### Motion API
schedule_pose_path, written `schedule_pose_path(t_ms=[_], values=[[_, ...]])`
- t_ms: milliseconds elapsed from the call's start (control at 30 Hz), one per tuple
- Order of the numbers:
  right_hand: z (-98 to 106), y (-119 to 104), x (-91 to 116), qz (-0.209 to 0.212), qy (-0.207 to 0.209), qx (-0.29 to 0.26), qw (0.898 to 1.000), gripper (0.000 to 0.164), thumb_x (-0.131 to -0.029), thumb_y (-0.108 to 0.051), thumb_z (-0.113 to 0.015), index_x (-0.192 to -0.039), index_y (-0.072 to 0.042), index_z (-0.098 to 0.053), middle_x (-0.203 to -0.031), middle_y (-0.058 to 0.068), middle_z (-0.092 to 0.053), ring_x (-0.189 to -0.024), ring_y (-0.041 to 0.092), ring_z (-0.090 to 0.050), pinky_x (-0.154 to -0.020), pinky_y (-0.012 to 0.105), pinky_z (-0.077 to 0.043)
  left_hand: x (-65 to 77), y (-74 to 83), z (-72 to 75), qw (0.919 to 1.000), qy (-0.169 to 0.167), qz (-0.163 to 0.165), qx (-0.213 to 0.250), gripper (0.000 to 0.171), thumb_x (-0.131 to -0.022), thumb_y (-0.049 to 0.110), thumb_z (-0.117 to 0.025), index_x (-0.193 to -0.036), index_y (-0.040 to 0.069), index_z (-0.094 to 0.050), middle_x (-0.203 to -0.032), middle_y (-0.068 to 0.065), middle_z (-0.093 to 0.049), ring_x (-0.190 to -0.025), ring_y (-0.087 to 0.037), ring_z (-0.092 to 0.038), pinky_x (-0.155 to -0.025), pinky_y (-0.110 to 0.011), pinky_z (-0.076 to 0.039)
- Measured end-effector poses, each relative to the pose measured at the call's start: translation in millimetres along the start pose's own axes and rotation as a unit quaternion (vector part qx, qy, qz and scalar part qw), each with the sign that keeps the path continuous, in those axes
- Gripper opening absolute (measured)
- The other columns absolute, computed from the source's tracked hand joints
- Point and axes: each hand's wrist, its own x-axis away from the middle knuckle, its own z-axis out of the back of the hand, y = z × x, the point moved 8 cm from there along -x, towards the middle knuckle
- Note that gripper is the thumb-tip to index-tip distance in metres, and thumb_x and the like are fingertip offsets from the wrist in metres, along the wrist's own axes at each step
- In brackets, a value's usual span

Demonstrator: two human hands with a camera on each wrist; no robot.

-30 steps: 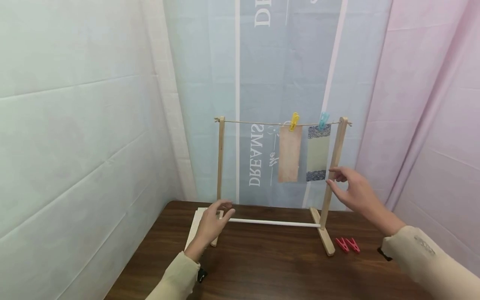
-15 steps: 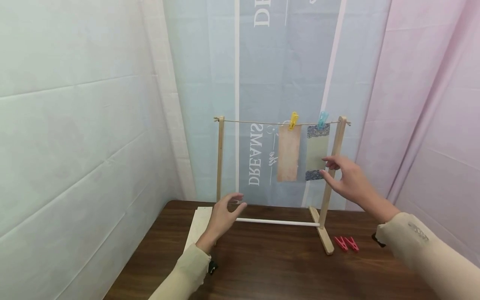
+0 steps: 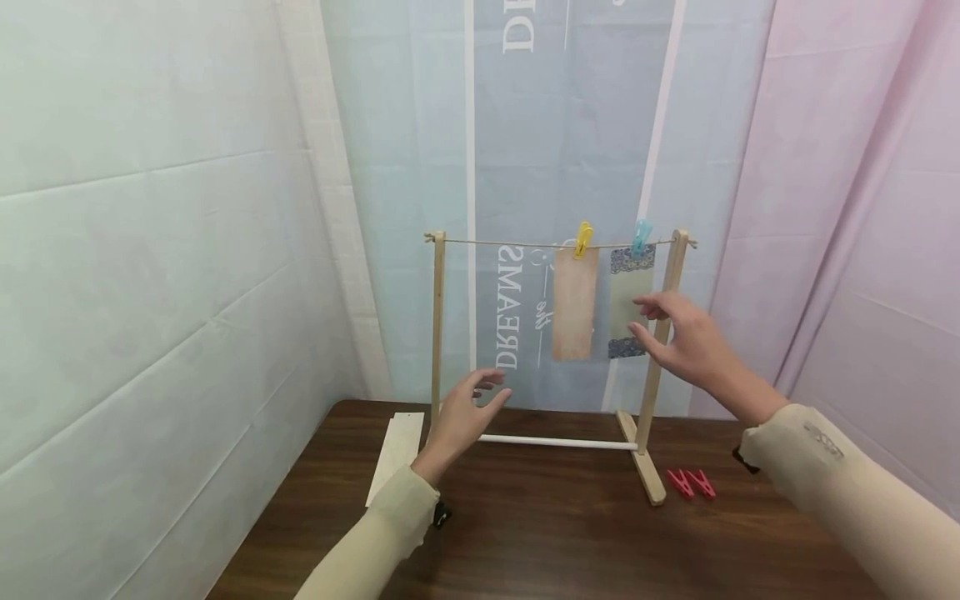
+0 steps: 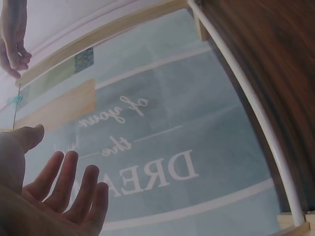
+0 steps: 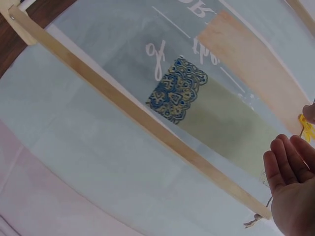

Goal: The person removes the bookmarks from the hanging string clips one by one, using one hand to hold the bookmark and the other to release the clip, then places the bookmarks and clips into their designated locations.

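Note:
A wooden stand (image 3: 438,333) carries a string with two cards pinned to it. A yellow clothespin (image 3: 583,240) holds the plain peach card (image 3: 574,308); a light blue clothespin (image 3: 641,237) holds the green card (image 3: 622,302) with blue patterned ends. My right hand (image 3: 693,343), fingers loosely bent and nothing between them, is in front of the green card and the right post. Lower and to the left, my left hand (image 3: 463,417) hovers by the left post with its fingers relaxed and apart, as the left wrist view also shows.
Two pink clothespins (image 3: 691,483) lie on the dark wooden table (image 3: 540,533) right of the stand's foot (image 3: 643,467). Pale cards (image 3: 397,454) lie stacked at the left. A white rod (image 3: 558,442) joins the stand's base, and printed cloth (image 3: 405,167) hangs behind.
My left hand has moved right and upward, away from the pale cards. The right hand has risen and shifted left, from beside the post to over the green card.

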Motion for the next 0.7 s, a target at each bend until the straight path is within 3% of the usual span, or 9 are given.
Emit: schedule_pose_path(t_ms=[267,700], values=[[-2.4,-4.9,-15.3,0.017,-0.008,-0.008,1.0,0.044,-0.087,0.001,-0.084,-0.126,0.008,-0.066,-0.108,0.021,-0.07,-0.098,0.035,-0.068,-0.085,0.055,-0.056,-18.2,6.0,-7.9,0.9996,-0.01,0.002,0.028,0.037,-0.103,0.023,-0.076,-0.135,0.006,-0.069,-0.131,-0.01,-0.073,-0.122,-0.031,-0.069,-0.108,-0.052,-0.052],[-5.9,-14.7,-36.1,0.038,-0.008,-0.026,0.999,0.045,-0.09,0.003,-0.082,-0.131,0.008,-0.064,-0.114,0.021,-0.069,-0.103,0.035,-0.066,-0.09,0.052,-0.053,-40.1,5.4,-17.8,0.9994,-0.011,0.016,0.029,0.034,-0.103,0.022,-0.076,-0.133,0.007,-0.07,-0.127,-0.011,-0.075,-0.12,-0.033,-0.07,-0.107,-0.052,-0.053]])
